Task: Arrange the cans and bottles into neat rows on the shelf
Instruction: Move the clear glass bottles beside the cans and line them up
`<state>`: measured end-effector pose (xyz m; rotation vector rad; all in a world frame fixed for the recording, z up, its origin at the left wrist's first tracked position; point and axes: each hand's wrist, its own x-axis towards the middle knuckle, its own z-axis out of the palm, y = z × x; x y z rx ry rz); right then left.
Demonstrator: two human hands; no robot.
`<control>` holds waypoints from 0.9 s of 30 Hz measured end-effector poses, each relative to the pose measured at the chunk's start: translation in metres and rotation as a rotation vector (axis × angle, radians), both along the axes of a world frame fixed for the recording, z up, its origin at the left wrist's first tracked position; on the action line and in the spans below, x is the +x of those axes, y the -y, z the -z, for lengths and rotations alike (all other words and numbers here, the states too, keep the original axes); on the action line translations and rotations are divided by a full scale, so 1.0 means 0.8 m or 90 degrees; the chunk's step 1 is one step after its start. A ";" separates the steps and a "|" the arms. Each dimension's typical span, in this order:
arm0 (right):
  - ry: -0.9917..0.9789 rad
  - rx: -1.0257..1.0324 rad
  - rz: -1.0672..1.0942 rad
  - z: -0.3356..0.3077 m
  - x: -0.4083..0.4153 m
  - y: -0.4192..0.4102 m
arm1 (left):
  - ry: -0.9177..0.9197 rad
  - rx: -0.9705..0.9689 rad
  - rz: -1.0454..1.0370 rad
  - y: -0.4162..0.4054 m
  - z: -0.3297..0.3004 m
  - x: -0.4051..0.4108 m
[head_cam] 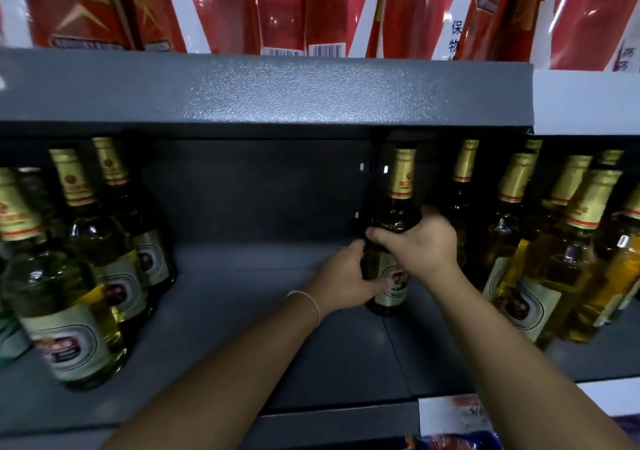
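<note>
Head view: both hands on one bottle.
Left hand (pixel 348 281) wraps the bottle (pixel 391 238) at its label, right hand (pixel 420 238) grips its shoulder; it stands upright on the shelf (pixel 242 311), between two bottle groups.

Your left hand (pixel 346 276) grips the lower body of an upright beer bottle (pixel 391 241) standing on the grey shelf (pixel 277 328); your right hand (pixel 422 238) grips its shoulder. Bottle rows stand to the left (pixel 86 259) and right (pixel 554 241). Red packages (pixel 294 6) occupy the upper shelf.
</note>
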<state>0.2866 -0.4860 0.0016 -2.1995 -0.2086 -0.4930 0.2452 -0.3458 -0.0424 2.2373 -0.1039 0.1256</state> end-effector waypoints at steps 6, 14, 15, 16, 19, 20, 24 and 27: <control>0.008 0.020 -0.030 0.002 -0.040 -0.051 | 0.041 -0.065 -0.077 -0.024 0.018 -0.021; -0.054 0.026 -0.181 0.000 -0.067 -0.115 | 0.068 -0.126 -0.116 -0.104 0.028 -0.061; -0.077 0.048 -0.234 -0.001 -0.068 -0.120 | 0.068 -0.130 -0.119 -0.116 0.027 -0.065; -0.102 0.071 -0.288 -0.002 -0.069 -0.124 | 0.062 -0.132 -0.127 -0.128 0.025 -0.071; -0.151 0.101 -0.412 -0.004 -0.077 -0.143 | 0.046 -0.152 -0.150 -0.162 0.024 -0.082; -0.151 0.104 -0.429 -0.003 -0.081 -0.153 | 0.042 -0.158 -0.156 -0.171 0.023 -0.086; -0.139 0.145 -0.420 0.008 -0.090 -0.197 | 0.050 -0.181 -0.167 -0.204 0.025 -0.101; -0.140 0.181 -0.400 0.012 -0.100 -0.228 | 0.058 -0.207 -0.188 -0.222 0.032 -0.106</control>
